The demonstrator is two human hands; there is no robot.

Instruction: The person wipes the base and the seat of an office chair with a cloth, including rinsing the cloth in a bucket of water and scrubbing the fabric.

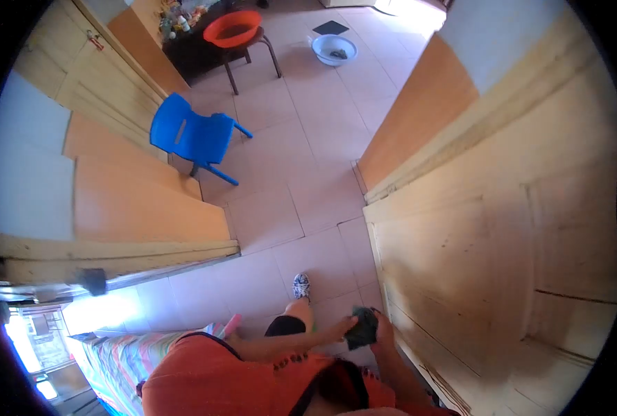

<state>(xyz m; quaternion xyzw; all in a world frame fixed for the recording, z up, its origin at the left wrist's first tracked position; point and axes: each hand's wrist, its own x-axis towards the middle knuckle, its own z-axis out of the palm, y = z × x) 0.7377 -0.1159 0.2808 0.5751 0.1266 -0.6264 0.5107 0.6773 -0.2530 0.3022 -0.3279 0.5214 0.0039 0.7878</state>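
Note:
A dark green, crumpled cloth (362, 328) is held in front of my body, between both hands. My left hand (343, 328) comes in from the left and has its fingers closed on the cloth's near edge. My right hand (384, 327) grips the same cloth from the right side. Parts of the fingers are hidden behind the folds. Close to the right of my hands is a pale wooden door (454, 277).
Ahead, past the doorway, stand a blue chair (208, 139) and a stool (272, 55) bearing a red basin (218, 31). A pale blue basin (332, 61) with something dark in it sits on the tiled floor (273, 166). Striped bedding (128, 360) lies at lower left.

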